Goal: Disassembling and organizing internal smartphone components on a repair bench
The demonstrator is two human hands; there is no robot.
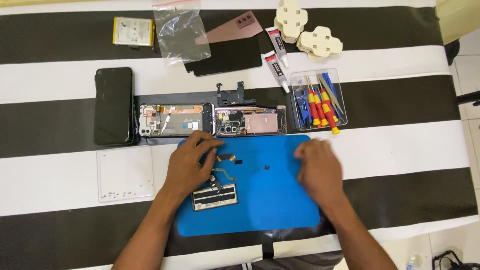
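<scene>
My left hand [189, 162] rests on the left part of a blue work mat [265, 200], fingers curled near a small flex cable [226, 158] and just below an opened phone [175, 120]. A black battery [215, 197] with a flex part on top lies right under this hand. My right hand [320, 167] hovers over the mat's right side, fingers loosely bent, holding nothing I can see. A second opened phone [250, 122] sits beside the first. Tiny dark parts [266, 167] lie on the mat between my hands.
A clear tray [340, 100] of screwdrivers and pry tools stands at the right. Two glue tubes [276, 67], white clips [320, 42], a plastic bag [179, 32], a pink back cover [235, 27], a battery [133, 31], a black phone [114, 106] and a white screw tray [125, 172] surround the mat.
</scene>
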